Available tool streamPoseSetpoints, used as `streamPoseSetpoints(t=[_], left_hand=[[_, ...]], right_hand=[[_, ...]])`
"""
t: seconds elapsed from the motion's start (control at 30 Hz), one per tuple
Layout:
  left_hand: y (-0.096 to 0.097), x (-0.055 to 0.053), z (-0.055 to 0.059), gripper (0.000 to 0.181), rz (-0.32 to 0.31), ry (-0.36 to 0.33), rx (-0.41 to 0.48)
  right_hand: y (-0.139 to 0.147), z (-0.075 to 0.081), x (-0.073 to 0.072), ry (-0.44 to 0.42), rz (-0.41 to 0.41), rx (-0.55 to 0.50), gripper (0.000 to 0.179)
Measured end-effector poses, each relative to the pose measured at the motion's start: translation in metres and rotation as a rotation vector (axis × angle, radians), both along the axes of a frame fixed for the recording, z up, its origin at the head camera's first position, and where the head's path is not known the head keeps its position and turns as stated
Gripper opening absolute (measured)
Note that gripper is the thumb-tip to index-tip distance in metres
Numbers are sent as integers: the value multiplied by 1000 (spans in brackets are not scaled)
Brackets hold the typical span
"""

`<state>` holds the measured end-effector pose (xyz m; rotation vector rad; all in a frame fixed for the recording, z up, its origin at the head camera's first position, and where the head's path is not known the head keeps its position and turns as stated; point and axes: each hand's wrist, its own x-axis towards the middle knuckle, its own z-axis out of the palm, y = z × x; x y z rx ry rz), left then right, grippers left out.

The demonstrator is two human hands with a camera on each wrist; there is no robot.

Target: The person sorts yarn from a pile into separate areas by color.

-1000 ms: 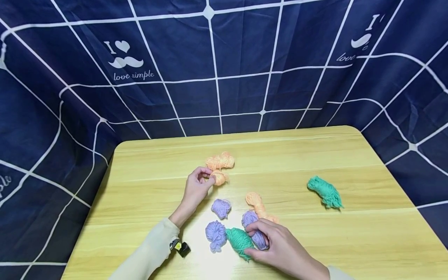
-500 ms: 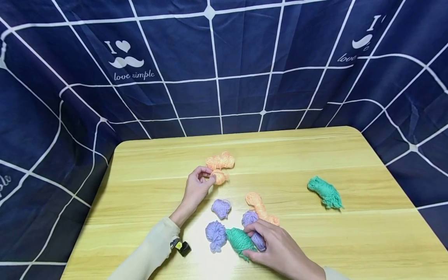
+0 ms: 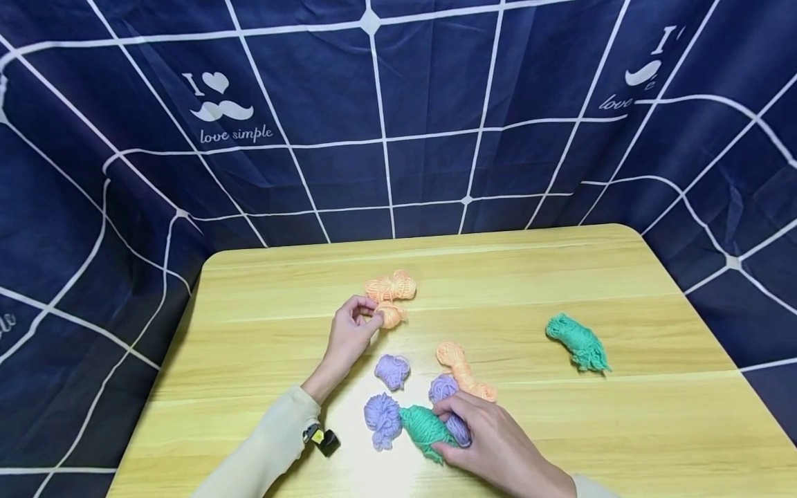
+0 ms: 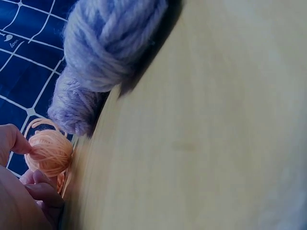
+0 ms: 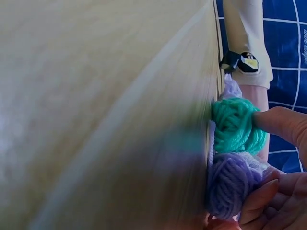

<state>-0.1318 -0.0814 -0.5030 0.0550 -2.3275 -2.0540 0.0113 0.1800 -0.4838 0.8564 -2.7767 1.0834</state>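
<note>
1. The left hand (image 3: 349, 335), at the centre of the frame, has its thumb and fingers brought together in a pinch on a small orange ball (image 3: 391, 315) of yarn.
2. The right hand (image 3: 488, 432), lower right of centre, is bent into a wider grip: thumb against a green bundle (image 3: 426, 430), fingers on the purple bundle (image 3: 443, 387) beside it, the two squeezed together.
3. All this yarn should be light, soft and squashy, not fragile or slippery. Loose strands could snag, so the best hold is probably across the thick wound middle, with gentle pressure.
4. Just above the orange ball lies an orange skein (image 3: 392, 286); a longer orange twist (image 3: 463, 373) sits beside the purple bundle.
5. Between the hands are a small purple lump (image 3: 392, 371) and, below it, a purple knot (image 3: 382, 418).
6. Well apart, at right, a green skein (image 3: 579, 342) rests on the desk (image 3: 261, 290).
</note>
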Motion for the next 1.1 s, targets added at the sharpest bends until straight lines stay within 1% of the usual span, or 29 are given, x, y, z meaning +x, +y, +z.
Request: streamPoseSetpoints(t=[0.27, 0.4, 0.67, 0.83, 1.1], left_hand=[[-1, 1, 1, 20, 13, 0, -68], [-1, 1, 2, 21, 3, -11, -79], [-1, 1, 3, 21, -17, -30, -73], [0, 2, 3, 20, -21, -33, -75], [-1, 2, 1, 21, -23, -26, -25]], right_hand=[[-3, 0, 0, -13, -2, -7, 34], [-6, 0, -1, 2, -12, -15, 32], [-7, 0, -1, -7, -36, -20, 31], [-6, -1, -2, 13, -40, -34, 32], [-5, -2, -1, 30, -36, -51, 33]])
